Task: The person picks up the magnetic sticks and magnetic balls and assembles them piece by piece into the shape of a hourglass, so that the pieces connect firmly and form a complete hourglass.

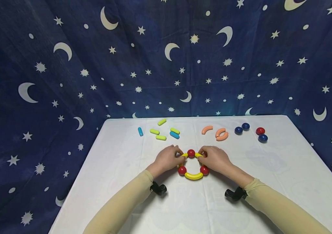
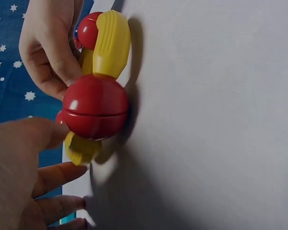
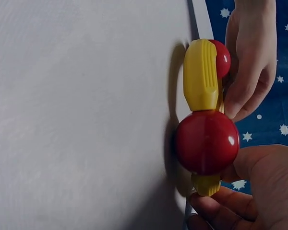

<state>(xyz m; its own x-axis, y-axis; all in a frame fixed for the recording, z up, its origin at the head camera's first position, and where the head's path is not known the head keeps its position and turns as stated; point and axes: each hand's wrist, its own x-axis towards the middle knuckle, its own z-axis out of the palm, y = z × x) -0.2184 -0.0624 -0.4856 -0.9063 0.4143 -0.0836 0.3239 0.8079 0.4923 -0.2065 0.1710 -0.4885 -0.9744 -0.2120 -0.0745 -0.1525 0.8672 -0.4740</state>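
Note:
A ring of curved yellow rods and red balls, which look like a magnetic building toy, lies on the white table. One red ball (image 1: pixel 191 153) is at the far side, with two others nearer on the left and right. The near yellow rod (image 1: pixel 193 176) joins those two. With thumb and forefinger my left hand (image 1: pixel 168 158) pinches the left yellow rod (image 2: pixel 81 149). Opposite it, my right hand (image 1: pixel 215 158) pinches the right yellow rod (image 3: pixel 206 184). Both held rods are partly hidden by fingers. The wrist views show a large red ball (image 2: pixel 96 106) close to each thumb.
Behind the left hand lie several short green rods (image 1: pixel 161 137) and two blue rods (image 1: pixel 174 135). Curved orange rods (image 1: pixel 222 136) lie behind the right hand. Farther right are dark blue balls (image 1: pixel 262 138) and a red ball (image 1: pixel 260 131). A star-patterned cloth hangs behind the table.

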